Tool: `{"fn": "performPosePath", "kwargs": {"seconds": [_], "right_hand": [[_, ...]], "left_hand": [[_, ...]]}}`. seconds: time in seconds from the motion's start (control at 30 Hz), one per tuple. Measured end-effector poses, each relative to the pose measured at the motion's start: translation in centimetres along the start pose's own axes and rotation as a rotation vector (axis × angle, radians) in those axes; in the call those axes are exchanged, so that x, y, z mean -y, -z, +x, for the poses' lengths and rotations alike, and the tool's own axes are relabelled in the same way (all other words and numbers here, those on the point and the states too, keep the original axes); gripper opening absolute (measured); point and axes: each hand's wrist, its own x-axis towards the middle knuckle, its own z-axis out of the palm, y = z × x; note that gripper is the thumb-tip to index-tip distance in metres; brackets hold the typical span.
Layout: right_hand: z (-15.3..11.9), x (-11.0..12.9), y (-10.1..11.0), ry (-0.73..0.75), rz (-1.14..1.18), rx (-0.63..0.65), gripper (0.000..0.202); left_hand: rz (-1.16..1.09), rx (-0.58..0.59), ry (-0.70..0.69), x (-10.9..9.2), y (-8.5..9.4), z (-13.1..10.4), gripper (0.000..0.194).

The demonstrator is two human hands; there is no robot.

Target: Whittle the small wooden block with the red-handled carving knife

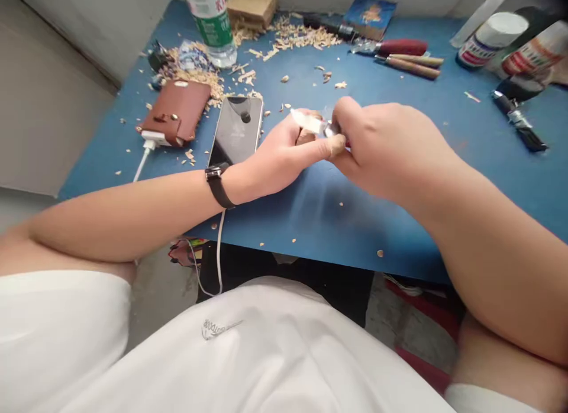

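Note:
Near the table's middle my two hands meet. My left hand (284, 147), with a dark watch on its wrist, is closed around a small pale piece of wood (309, 123). Its thumb reaches across to my right hand (381, 141). Curled fingers of the right hand wrap a carving tool (331, 129), of which a shiny metal part and a bit of red show at the wood's right end. The rest of the tool is hidden in the fist, and glare blurs the wood's outline.
Wood shavings (306, 34) litter the blue table (310, 223). Left are a phone (237, 129), a brown leather case (177, 111) with a white cable and a bottle (213, 28). Behind lie carving tools (412, 64) and a wood block (252, 7); paint jars (492, 40) stand right.

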Motion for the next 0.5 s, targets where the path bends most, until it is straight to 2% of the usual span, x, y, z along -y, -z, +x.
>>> {"fn": "performPosePath", "kwargs": {"seconds": [0.07, 0.2, 0.4, 0.5], "right_hand": [[0.0, -0.4, -0.1, 0.077, -0.026, 0.025, 0.04], [0.2, -0.5, -0.2, 0.044, -0.071, 0.048, 0.04], [0.1, 0.1, -0.3, -0.039, -0.055, 0.02, 0.042], [-0.1, 0.7, -0.3, -0.116, -0.014, 0.018, 0.043]], "left_hand": [[-0.005, 0.092, -0.033, 0.4, 0.4, 0.4, 0.069], [0.03, 0.143, -0.086, 1.0, 1.2, 0.9, 0.072], [0.1, 0.114, -0.13, 1.1, 1.2, 1.1, 0.077], [0.141, 0.021, -0.131, 1.4, 1.0, 1.0, 0.078]]}}
